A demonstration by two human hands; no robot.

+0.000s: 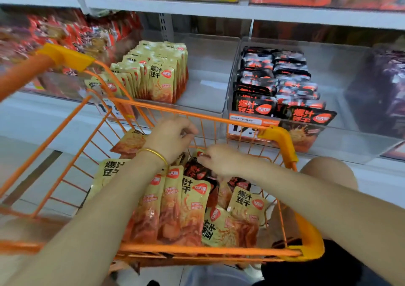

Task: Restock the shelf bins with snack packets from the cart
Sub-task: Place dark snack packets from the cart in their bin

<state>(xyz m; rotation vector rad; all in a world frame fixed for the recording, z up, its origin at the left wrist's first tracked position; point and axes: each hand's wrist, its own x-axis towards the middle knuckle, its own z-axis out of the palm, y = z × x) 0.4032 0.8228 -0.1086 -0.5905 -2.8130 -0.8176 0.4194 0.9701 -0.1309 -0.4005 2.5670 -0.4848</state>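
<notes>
Backdrop: white shop shelf (219, 11) with clear bins side by side.
Middle bin (210, 51): yellow packets (162, 77) stand in rows along its left side, printed 爆汁豆干 with a red badge.
Right bin (235, 66): black packets (274, 84) with the same characters in orange.
Price tags (243, 128): on the bin fronts, only a "1" readable.
Cart (197, 116): orange wire, against the shelf edge.
Cart packets (188, 209): yellow ones piled inside, a black packet (195, 170) among them.
Left hand (171, 136): gold bangle (155, 153) on the wrist; fingers curled near the cart's far rim; grip unclear.
Right hand (221, 159): fingers bent down, tips at a packet's top edge; hold unclear.
</notes>
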